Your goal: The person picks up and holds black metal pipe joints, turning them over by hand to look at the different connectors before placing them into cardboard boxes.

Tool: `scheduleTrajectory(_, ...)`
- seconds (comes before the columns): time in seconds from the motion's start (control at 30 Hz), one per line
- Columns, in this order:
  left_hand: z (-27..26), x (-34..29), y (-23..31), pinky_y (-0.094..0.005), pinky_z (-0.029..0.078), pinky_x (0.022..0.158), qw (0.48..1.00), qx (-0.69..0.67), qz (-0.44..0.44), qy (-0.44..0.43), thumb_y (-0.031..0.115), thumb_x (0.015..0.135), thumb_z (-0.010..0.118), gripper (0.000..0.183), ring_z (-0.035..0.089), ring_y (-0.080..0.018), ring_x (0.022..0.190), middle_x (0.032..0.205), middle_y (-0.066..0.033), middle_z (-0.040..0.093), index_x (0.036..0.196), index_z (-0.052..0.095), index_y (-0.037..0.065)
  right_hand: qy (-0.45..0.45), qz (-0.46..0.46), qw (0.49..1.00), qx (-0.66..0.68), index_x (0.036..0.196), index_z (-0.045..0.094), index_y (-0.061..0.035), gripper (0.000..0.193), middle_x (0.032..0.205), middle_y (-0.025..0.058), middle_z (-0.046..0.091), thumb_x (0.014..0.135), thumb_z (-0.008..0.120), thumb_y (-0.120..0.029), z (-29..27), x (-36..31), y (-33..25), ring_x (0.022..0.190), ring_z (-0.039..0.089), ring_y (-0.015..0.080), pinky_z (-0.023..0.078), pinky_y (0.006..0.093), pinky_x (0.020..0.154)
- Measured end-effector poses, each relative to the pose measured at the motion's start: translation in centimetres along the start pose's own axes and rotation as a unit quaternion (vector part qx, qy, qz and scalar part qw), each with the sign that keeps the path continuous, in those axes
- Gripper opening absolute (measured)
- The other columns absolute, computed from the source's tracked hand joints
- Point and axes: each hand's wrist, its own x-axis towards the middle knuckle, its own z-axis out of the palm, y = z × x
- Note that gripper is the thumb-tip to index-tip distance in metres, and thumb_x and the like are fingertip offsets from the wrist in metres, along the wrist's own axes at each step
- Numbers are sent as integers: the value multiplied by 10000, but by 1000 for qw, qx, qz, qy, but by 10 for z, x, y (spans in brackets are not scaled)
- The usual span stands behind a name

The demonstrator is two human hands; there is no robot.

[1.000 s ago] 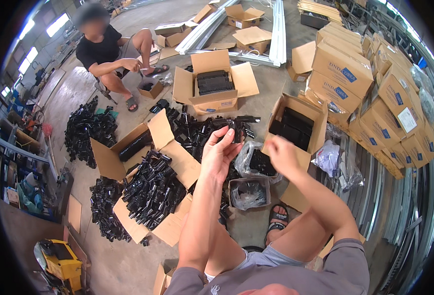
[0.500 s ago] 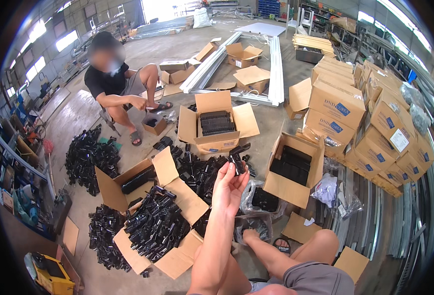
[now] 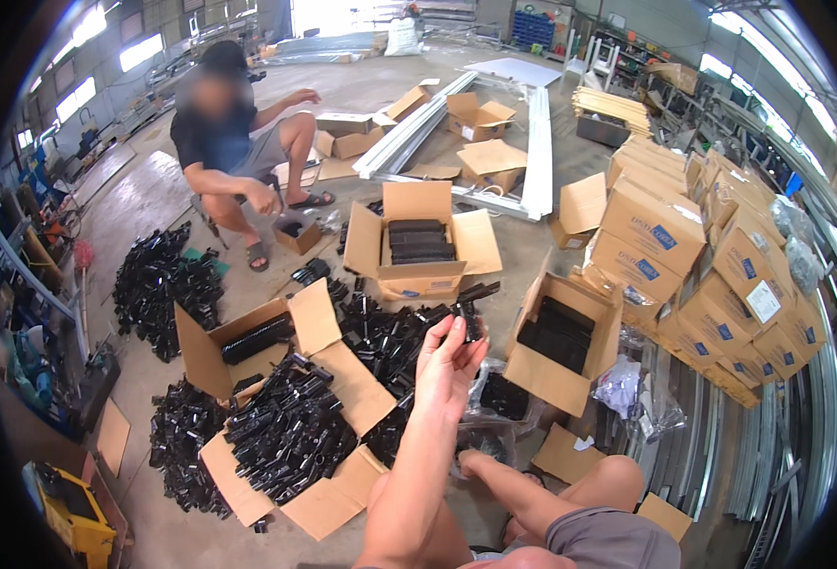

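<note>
My left hand (image 3: 451,356) is raised in the middle of the view. Its thumb and fingers are closed round a small black bracket-like part (image 3: 470,322), whose exact kind I cannot make out. A narrow dark arm of it sticks out up and to the right. Low down at centre right, my right hand (image 3: 469,459) reaches to a plastic-lined box (image 3: 508,446); its fingers are hidden. Behind the left hand, a heap of similar black parts (image 3: 380,341) covers the floor. To its left, an open carton (image 3: 366,394) overflows with more of them.
An open carton (image 3: 420,284) of stacked black pieces stands ahead, another (image 3: 556,384) to the right. Closed cartons (image 3: 646,228) are piled far right beside long metal profiles (image 3: 722,446). A person (image 3: 219,142) crouches at far left near another black heap (image 3: 162,294).
My left hand has shifted slightly right, and the black part in it is turned so its arm points more rightward. The other person has raised one arm. My view has tilted a little.
</note>
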Motion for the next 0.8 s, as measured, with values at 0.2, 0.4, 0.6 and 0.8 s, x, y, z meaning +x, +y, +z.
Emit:
scheduleTrajectory(0.2,-1,-1,-4,-373,532,870,1000,11,3,-8,210,902,720,256,665,-213,919,1042,-75,700,1110,578,163,13,-21,1000,7,1088,712,-30,304,1192,196,665,815,678,-159,3,2,1,1141,634,332,529,445,906)
scheduleTrajectory(0.4,4,1,-11,-353,575,818,1000,9,0,-24,169,909,712,212,690,-207,869,1030,-85,705,1080,587,169,28,-45,999,6,1064,716,-28,287,1170,198,673,815,682,-167,-2,3,16,1130,639,331,532,444,895)
scheduleTrajectory(0.6,3,-1,-2,-343,572,841,1000,5,13,-11,164,925,691,191,696,-215,928,1058,-109,705,1084,584,161,82,-187,978,-47,960,730,-60,213,1013,169,715,771,690,-150,-70,-48,8,981,682,332,550,432,808)
scheduleTrajectory(0.8,-6,1,-7,-342,548,859,998,36,43,-16,175,954,647,245,671,-212,960,1117,-90,688,1177,554,134,285,-333,884,160,906,706,-48,112,853,116,730,831,627,-76,-230,-166,4,803,695,214,532,370,750)
